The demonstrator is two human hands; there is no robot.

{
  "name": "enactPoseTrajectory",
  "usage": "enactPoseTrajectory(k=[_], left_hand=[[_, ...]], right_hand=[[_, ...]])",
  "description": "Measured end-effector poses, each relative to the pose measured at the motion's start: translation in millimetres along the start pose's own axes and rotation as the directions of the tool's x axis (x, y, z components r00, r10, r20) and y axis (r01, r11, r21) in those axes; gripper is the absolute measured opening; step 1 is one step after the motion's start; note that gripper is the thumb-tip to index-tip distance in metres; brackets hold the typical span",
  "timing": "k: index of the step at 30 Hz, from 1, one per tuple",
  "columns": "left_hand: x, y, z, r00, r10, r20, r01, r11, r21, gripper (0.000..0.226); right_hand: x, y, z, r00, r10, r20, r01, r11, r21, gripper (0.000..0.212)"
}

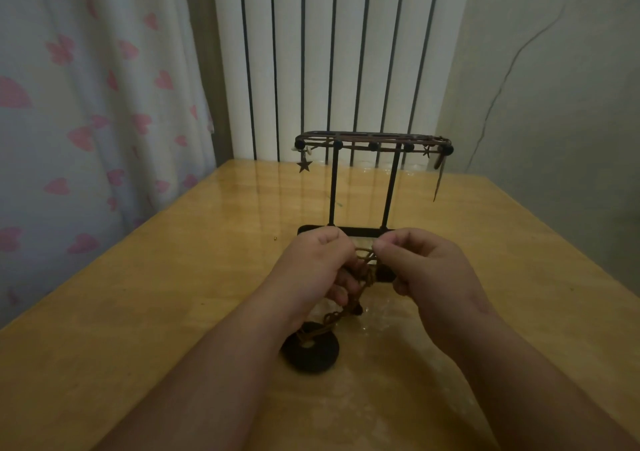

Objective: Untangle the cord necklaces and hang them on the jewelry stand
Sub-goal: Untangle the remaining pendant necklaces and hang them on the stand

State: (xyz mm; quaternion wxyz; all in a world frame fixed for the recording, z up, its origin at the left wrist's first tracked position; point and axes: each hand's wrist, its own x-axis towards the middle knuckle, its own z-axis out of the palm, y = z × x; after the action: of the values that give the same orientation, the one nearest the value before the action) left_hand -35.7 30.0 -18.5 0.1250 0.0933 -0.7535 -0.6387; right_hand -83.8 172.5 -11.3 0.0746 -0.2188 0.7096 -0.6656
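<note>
Two hands were at centre of head view, just in front of the jewelry stand [372,139] base. Left hand [311,263]: fingers curled round the knotted brown cord necklace [367,267]. Right hand [426,263]: thumb & forefinger pinched a strand of same cord at top of knot. Cord ran down to a black ring pendant [310,350] resting on bench [173,294]. Stand stood upright behind the hands, approx. mid-bench.

Status: one cord w/ star charm [304,165] lay draped along the top bar, one end dangling at right. Est. progress: part done. Necklace in hand was not yet untangled or hung. No. of necklaces in knot: cannot tell.
</note>
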Motion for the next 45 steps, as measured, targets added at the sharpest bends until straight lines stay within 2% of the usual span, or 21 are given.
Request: enactPoseTrajectory(k=[3, 6, 9, 10, 12, 14, 17, 19, 24, 27, 31, 34, 37, 39, 41, 43, 45], left_hand=[[1, -2, -1, 0.997, 0.025, -0.073, -0.019, 0.997, 0.071, 0.023], [3, -4, -1, 0.994, 0.025, -0.11, -0.016, 0.997, 0.078, 0.032], [3, -4, -2, 0.991, 0.011, -0.136, -0.007, 1.0, 0.027, 0.03], [2, -3, -2, 0.99, -0.001, -0.142, -0.004, 1.0, -0.03, 0.031], [3, -3, -2, 0.991, -0.045, -0.125, 0.012, 0.969, -0.248, 0.031], [4, -2, -2, 0.994, -0.091, -0.063, 0.049, 0.872, -0.488, 0.016], [6, -3, -2, 0.991, -0.135, 0.004, 0.107, 0.763, -0.637, 0.012], [7, -3, -1, 0.989, -0.146, 0.017, 0.121, 0.748, -0.653, 0.016], [5, 0, -2, 0.984, -0.162, 0.075, 0.172, 0.75, -0.639, 0.016], [5, -2, -2, 0.972, -0.219, 0.085, 0.229, 0.808, -0.543, 0.014], [1, 1, 4, 0.968, -0.246, 0.054, 0.246, 0.883, -0.399, 0.014], [-3, 4, 6, 0.967, -0.25, 0.035, 0.244, 0.887, -0.393, 0.016], [-4, 4, 6, 0.969, -0.243, 0.051, 0.238, 0.85, -0.47, 0.021], [-3, 5, 4, 0.972, -0.23, 0.053, 0.229, 0.861, -0.453, 0.022], [-3, 4, 4, 0.974, -0.22, 0.047, 0.219, 0.882, -0.418, 0.022], [-3, 4, 5, 0.977, -0.212, 0.029, 0.207, 0.901, -0.381, 0.021], [-3, 4, 6, 0.979, -0.201, -0.016, 0.184, 0.923, -0.339, 0.019]], right_hand=[[0, 2, -2, 1.0, 0.018, 0.009, -0.018, 1.0, -0.011, 0.019], [-1, 1, 0, 0.996, 0.082, 0.034, -0.074, 0.98, -0.182, 0.017], [0, 4, 3, 0.996, 0.082, 0.031, -0.071, 0.963, -0.258, 0.017], [1, 4, 3, 0.996, 0.085, 0.012, -0.079, 0.967, -0.243, 0.016], [2, 5, 4, 0.995, 0.095, -0.026, -0.098, 0.98, -0.173, 0.015], [2, 6, 4, 0.993, 0.11, -0.031, -0.112, 0.988, -0.106, 0.014], [3, 7, 4, 0.991, 0.135, -0.025, -0.135, 0.991, -0.016, 0.015], [2, 6, 5, 0.993, 0.116, -0.029, -0.114, 0.991, 0.065, 0.018], [-1, 1, 8, 0.997, -0.056, -0.045, 0.066, 0.965, 0.255, 0.034], [1, 3, 7, 0.997, -0.067, -0.025, 0.071, 0.939, 0.337, 0.022], [4, 7, 3, 0.999, -0.05, -0.009, 0.049, 0.909, 0.413, 0.019], [4, 9, 2, 0.999, -0.042, -0.025, 0.048, 0.945, 0.323, 0.01], [2, 9, -1, 0.998, -0.055, -0.032, 0.06, 0.986, 0.155, 0.004], [2, 9, -1, 0.998, -0.053, -0.042, 0.055, 0.998, 0.032, 0.004], [1, 9, 1, 0.994, -0.083, -0.069, 0.069, 0.98, -0.186, 0.002], [1, 9, 3, 0.988, -0.126, -0.084, 0.084, 0.918, -0.388, 0.003], [1, 9, 5, 0.987, -0.134, -0.085, 0.086, 0.902, -0.423, 0.008]])
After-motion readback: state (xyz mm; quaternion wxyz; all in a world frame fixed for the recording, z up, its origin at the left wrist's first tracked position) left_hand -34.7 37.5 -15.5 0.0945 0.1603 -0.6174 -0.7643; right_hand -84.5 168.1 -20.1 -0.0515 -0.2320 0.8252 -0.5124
